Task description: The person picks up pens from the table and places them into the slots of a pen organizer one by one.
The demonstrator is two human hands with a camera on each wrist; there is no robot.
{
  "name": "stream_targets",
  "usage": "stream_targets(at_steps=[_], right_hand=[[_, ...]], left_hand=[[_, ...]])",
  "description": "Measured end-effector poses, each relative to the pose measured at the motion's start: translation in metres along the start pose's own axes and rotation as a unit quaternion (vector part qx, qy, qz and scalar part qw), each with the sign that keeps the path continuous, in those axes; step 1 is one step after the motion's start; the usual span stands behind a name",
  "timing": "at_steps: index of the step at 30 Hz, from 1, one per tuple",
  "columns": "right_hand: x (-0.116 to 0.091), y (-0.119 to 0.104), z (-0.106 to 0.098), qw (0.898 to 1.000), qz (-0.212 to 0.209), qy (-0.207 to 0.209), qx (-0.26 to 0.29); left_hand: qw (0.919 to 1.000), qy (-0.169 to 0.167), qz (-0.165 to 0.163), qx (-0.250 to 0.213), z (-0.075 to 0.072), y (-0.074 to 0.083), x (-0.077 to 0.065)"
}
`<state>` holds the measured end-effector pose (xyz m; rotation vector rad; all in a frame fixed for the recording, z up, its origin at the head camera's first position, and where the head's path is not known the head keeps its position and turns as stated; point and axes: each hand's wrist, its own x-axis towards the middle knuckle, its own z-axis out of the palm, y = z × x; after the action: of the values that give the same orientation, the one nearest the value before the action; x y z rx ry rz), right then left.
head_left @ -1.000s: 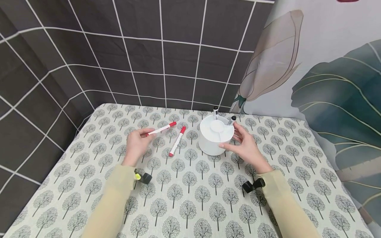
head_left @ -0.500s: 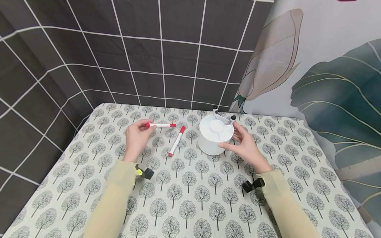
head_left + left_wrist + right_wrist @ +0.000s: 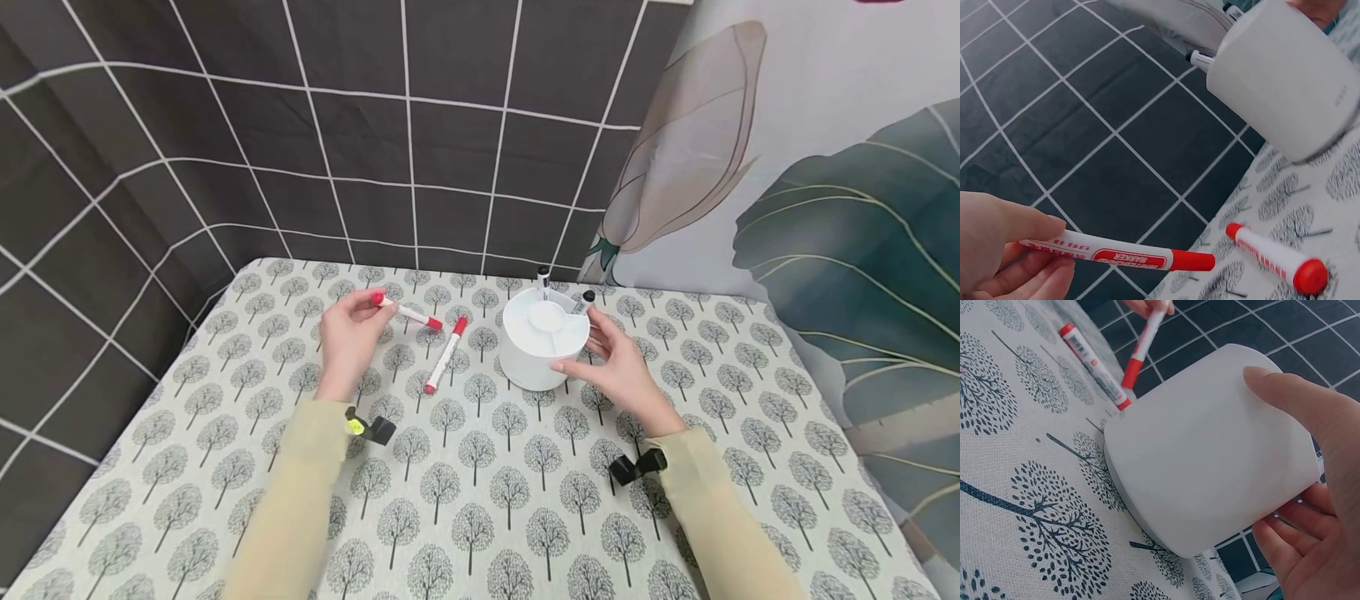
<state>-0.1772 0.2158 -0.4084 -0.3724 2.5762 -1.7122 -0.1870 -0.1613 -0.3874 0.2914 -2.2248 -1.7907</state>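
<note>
Near its rear end, my left hand (image 3: 348, 343) pinches a white whiteboard marker (image 3: 1129, 253) with red ends between thumb and fingers. The marker points right and slightly down, off the cloth. A second red-ended marker (image 3: 446, 357) lies on the tablecloth just right of it. My right hand (image 3: 621, 373) grips the right side of a round white pen holder (image 3: 528, 367), thumb on the near wall and fingers behind. The holder stands upright, divided into compartments around a raised round centre. Two black-capped markers, one at the back (image 3: 543, 283) and one at the right (image 3: 584, 303), stand in it.
A tree-print cloth (image 3: 476, 492) covers the table. Behind it hangs a dark curtain (image 3: 360, 142) with white grid lines, and at the right a floral curtain (image 3: 697, 150). A black camera (image 3: 375, 429) is strapped to the left wrist, another (image 3: 637, 468) to the right.
The marker in my left hand has turned: its right end has dropped and its held end has risen. That hand has shifted slightly away from me. My right hand and the holder have stayed put.
</note>
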Motion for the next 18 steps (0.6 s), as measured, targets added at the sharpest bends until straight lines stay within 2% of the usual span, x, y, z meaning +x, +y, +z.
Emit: stream_targets(at_steps=[10, 18], right_hand=[[0.000, -0.001, 0.000, 1.000, -0.004, 0.000, 0.003], [0.000, -0.003, 0.000, 1.000, -0.001, 0.002, 0.005]], left_hand=[[0.9936, 0.017, 0.031, -0.108, 0.010, 0.013, 0.002], [0.9856, 0.007, 0.060, -0.158, 0.025, 0.027, 0.002]])
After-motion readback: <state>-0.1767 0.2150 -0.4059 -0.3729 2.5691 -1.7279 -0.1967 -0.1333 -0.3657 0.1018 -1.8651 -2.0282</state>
